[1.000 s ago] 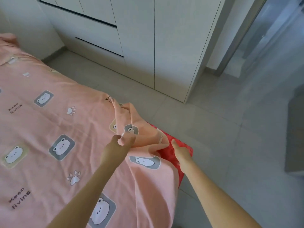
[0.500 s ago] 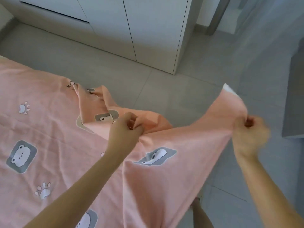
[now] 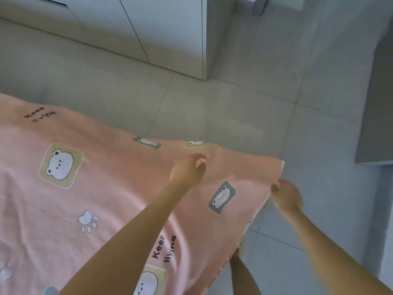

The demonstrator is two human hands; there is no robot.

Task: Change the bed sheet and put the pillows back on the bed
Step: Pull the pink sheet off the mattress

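Right hand [image 3: 287,195] grips the right side edge of the pink sheet [image 3: 119,188], just below its far corner, with the fingers curled round the cloth. Left hand [image 3: 188,171] sits on top of the sheet near the far edge with its fingers curled, but it is too blurry to tell if they pinch the cloth. The sheet has bears, paw prints and the words "Keep living" on it, and it lies spread out wide and mostly smooth. Its far edge runs in a slanting line across to the corner by the right hand, and the side edge hangs down beside a bare leg [image 3: 240,271]. Past both edges is open grey floor [image 3: 212,107]. A white wardrobe [image 3: 165,28] stands well back, and a dark mat [image 3: 376,103] lies far to the right
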